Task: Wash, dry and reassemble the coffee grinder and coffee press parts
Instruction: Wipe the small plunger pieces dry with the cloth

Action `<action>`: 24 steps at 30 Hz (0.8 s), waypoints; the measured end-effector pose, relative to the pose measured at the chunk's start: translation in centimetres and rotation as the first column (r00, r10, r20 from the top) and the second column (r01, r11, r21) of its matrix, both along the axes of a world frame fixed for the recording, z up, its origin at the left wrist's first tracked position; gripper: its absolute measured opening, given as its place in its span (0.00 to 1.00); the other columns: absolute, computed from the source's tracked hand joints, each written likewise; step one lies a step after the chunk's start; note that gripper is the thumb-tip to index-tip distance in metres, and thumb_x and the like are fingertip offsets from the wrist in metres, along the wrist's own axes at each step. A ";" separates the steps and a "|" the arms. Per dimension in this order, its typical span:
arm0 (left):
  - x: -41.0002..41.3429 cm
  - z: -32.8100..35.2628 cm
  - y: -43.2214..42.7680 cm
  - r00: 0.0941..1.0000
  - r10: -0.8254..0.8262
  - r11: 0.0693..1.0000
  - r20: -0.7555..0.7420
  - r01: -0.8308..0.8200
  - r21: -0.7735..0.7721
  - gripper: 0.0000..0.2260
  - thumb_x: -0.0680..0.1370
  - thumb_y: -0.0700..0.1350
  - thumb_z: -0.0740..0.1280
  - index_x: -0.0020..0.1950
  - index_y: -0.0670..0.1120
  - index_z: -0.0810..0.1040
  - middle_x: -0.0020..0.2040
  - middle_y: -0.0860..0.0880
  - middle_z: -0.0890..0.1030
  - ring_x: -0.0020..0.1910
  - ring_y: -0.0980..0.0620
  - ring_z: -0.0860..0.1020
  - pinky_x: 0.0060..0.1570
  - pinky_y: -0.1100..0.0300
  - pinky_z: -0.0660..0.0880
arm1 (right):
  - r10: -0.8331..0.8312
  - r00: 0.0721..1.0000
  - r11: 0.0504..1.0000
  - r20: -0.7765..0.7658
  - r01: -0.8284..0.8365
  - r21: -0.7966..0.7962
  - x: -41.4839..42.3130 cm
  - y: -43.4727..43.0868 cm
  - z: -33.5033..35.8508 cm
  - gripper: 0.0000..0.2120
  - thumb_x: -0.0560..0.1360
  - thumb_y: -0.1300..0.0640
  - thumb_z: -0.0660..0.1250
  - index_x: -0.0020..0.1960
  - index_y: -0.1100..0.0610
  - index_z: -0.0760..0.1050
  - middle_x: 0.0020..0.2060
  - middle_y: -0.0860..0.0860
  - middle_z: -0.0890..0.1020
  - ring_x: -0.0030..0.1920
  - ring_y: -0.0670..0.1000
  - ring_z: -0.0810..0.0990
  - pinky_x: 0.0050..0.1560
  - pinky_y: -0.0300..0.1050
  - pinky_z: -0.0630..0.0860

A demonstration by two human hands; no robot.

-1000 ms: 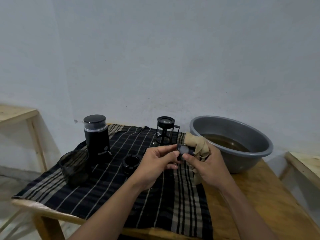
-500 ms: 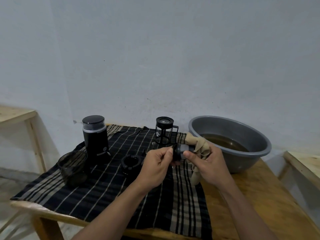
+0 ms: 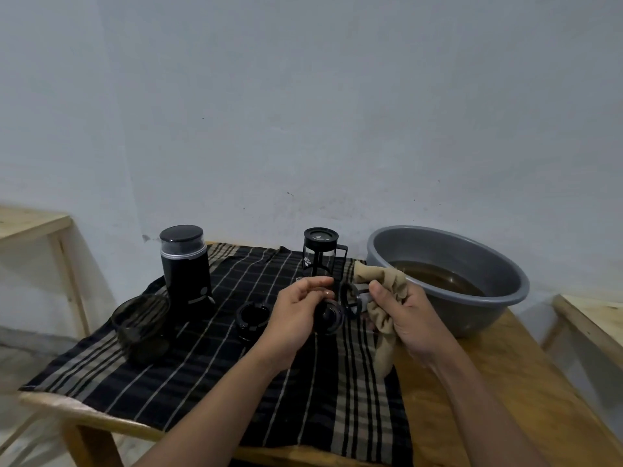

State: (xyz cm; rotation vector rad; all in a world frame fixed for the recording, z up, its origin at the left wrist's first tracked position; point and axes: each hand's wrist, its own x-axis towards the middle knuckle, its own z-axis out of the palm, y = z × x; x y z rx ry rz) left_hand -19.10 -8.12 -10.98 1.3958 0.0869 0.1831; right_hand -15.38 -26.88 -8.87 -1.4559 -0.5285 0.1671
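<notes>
My right hand [image 3: 406, 318] grips a tan drying cloth [image 3: 382, 291] together with a small black ring-shaped press part [image 3: 350, 298], held over the striped cloth. My left hand [image 3: 300, 311] has its fingers curled just left of that part, above a round black lid with a knob [image 3: 328, 316]; whether it touches the lid is unclear. The black coffee grinder [image 3: 185, 267] stands upright at the back left. The glass coffee press [image 3: 320, 256] with black frame stands behind my hands. A black ring part [image 3: 253, 315] and a dark transparent cup [image 3: 141, 323] lie on the cloth.
A black striped cloth [image 3: 209, 372] covers the wooden table [image 3: 472, 399]. A grey basin [image 3: 448, 251] holding brownish water sits at the back right. Light wooden furniture stands at the far left [image 3: 30, 224] and the far right [image 3: 593, 318]. A plain wall is behind.
My left hand has let go of the small black part and drawn back to the left. My right hand still holds the part with the cloth, now tilted so its ring faces left.
</notes>
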 end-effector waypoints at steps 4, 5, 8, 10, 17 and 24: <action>-1.1 0.7 -0.5 0.977 -0.203 0.975 0.062 0.208 -0.083 0.10 0.83 0.39 0.65 0.62 0.41 0.81 0.50 0.39 0.85 0.40 0.48 0.82 0.37 0.56 0.80 | -0.031 0.998 0.999 -0.050 0.032 0.021 0.1 0.6 -0.2 0.13 0.82 0.53 0.62 0.51 0.54 0.85 0.41 0.57 0.85 0.41 0.55 0.82 0.44 0.48 0.80; -1.2 0.6 -0.6 0.974 -0.217 0.968 0.064 0.223 -0.114 0.10 0.82 0.38 0.66 0.62 0.39 0.81 0.49 0.40 0.85 0.41 0.48 0.82 0.37 0.56 0.80 | -0.065 0.997 0.998 -0.042 0.065 0.002 0.1 0.9 -0.2 0.13 0.83 0.53 0.61 0.51 0.53 0.85 0.40 0.55 0.86 0.41 0.52 0.83 0.43 0.45 0.80; -1.2 0.4 -0.3 0.975 -0.211 0.953 0.070 0.221 -0.208 0.11 0.79 0.33 0.67 0.61 0.36 0.81 0.52 0.40 0.85 0.46 0.47 0.84 0.43 0.54 0.83 | -0.213 0.976 0.972 0.043 0.216 -0.088 0.2 1.8 -0.4 0.11 0.84 0.52 0.61 0.55 0.50 0.82 0.39 0.46 0.87 0.38 0.40 0.83 0.40 0.37 0.76; -1.2 0.5 -0.1 0.974 -0.217 0.935 0.071 0.228 -0.272 0.12 0.78 0.32 0.68 0.61 0.35 0.81 0.54 0.39 0.85 0.48 0.45 0.84 0.44 0.54 0.83 | -0.246 0.968 0.964 0.047 0.250 -0.093 0.3 2.1 -0.5 0.11 0.84 0.52 0.61 0.58 0.49 0.82 0.42 0.46 0.87 0.39 0.38 0.83 0.42 0.39 0.76; -1.5 0.6 -0.1 0.956 -0.293 0.879 -0.025 0.259 -0.400 0.11 0.81 0.36 0.65 0.63 0.34 0.76 0.56 0.37 0.85 0.49 0.44 0.86 0.39 0.57 0.84 | -0.289 0.939 0.936 0.184 0.318 -0.151 -0.1 2.3 -0.4 0.08 0.82 0.55 0.65 0.55 0.48 0.82 0.46 0.43 0.87 0.49 0.40 0.84 0.51 0.37 0.78; -1.2 0.2 -0.3 0.964 -0.264 0.861 -0.029 0.222 -0.457 0.18 0.76 0.46 0.70 0.62 0.37 0.78 0.50 0.40 0.84 0.42 0.48 0.82 0.33 0.60 0.79 | -0.399 0.888 0.880 0.230 0.441 -0.177 -0.4 1.3 0.2 0.17 0.80 0.41 0.62 0.47 0.54 0.80 0.32 0.47 0.81 0.31 0.42 0.78 0.33 0.35 0.74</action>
